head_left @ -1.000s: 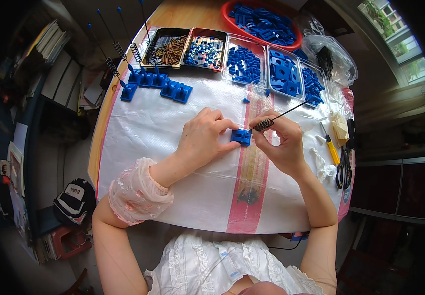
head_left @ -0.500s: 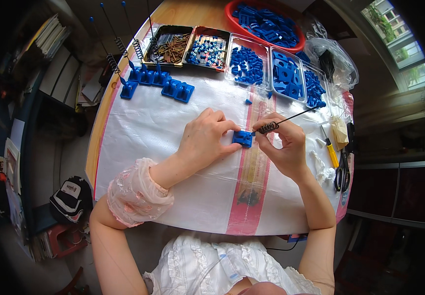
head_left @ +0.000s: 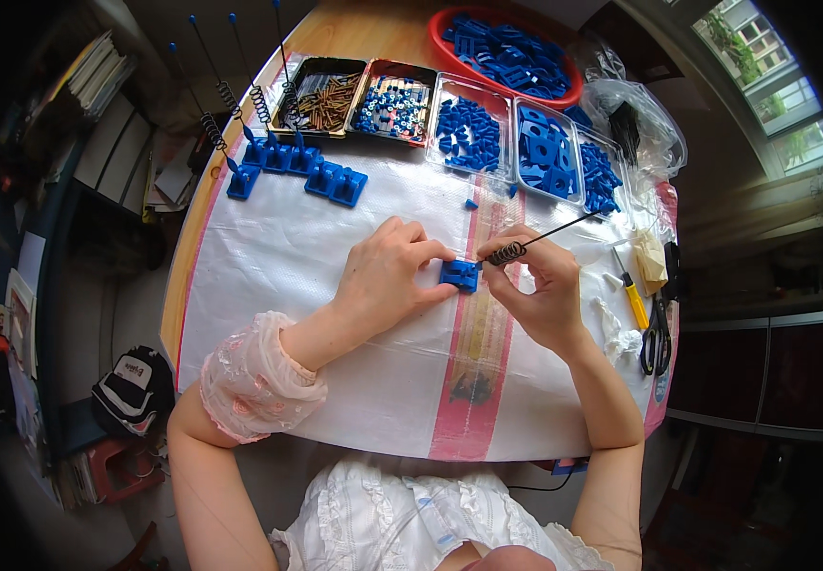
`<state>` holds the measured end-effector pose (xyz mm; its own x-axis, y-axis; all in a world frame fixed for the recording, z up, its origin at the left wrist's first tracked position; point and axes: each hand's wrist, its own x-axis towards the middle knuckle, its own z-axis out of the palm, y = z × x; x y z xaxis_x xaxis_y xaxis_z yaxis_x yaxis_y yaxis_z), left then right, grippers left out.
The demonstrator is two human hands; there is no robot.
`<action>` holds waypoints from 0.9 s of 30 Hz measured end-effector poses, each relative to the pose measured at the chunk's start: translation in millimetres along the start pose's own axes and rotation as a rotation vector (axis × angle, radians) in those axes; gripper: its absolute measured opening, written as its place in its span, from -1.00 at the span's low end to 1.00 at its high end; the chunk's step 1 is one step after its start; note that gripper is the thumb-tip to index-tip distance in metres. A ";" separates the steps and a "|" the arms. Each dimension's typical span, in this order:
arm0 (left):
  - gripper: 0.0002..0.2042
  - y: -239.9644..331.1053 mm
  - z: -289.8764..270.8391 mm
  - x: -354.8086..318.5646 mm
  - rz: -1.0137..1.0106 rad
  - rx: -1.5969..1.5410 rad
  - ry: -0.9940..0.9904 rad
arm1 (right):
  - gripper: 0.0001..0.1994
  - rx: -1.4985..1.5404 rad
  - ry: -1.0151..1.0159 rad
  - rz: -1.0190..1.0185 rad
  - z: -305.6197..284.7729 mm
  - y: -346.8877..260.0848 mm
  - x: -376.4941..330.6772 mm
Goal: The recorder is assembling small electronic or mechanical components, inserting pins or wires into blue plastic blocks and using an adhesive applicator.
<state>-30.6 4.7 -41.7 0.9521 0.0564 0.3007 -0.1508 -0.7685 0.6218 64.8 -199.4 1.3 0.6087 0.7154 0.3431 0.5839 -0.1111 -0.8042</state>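
My left hand pinches a small blue plastic base by its left side, between thumb and forefinger, at the middle of the covered table. On the other side, my right hand grips a thin rod with a black coiled spring between thumb and fingers. The rod slants up to the right, and its lower end meets the right edge of the base. Fingertips hide whether that end sits inside the base. Two loose blue pieces, one of them a small cone, lie beyond my hands.
Similar blue bases, some carrying upright spring rods, stand at the far left. Along the back are trays of brass-coloured screws, nuts and blue parts, with a red basin behind. A yellow screwdriver and black scissors lie right.
The whole view has shifted slightly, so things appear a little further left. My hands keep nearly the same hold on the base and the spring rod.
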 end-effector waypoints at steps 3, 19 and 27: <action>-0.71 0.9 -0.1 0.0 0.006 -0.008 0.008 | -0.77 0.002 0.001 0.008 -0.5 -0.7 -0.4; -0.70 0.7 0.7 0.3 -0.007 0.005 -0.014 | -0.86 -0.025 0.060 -0.056 1.3 -3.0 3.3; -0.69 0.4 0.3 -0.2 -0.008 0.013 -0.019 | -0.86 -0.013 0.043 -0.036 0.9 -2.7 3.0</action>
<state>-30.8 4.2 -41.7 0.9580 0.0506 0.2824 -0.1401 -0.7764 0.6145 64.6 -196.2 4.1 0.6096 0.6889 0.3922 0.6123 -0.0950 -0.7849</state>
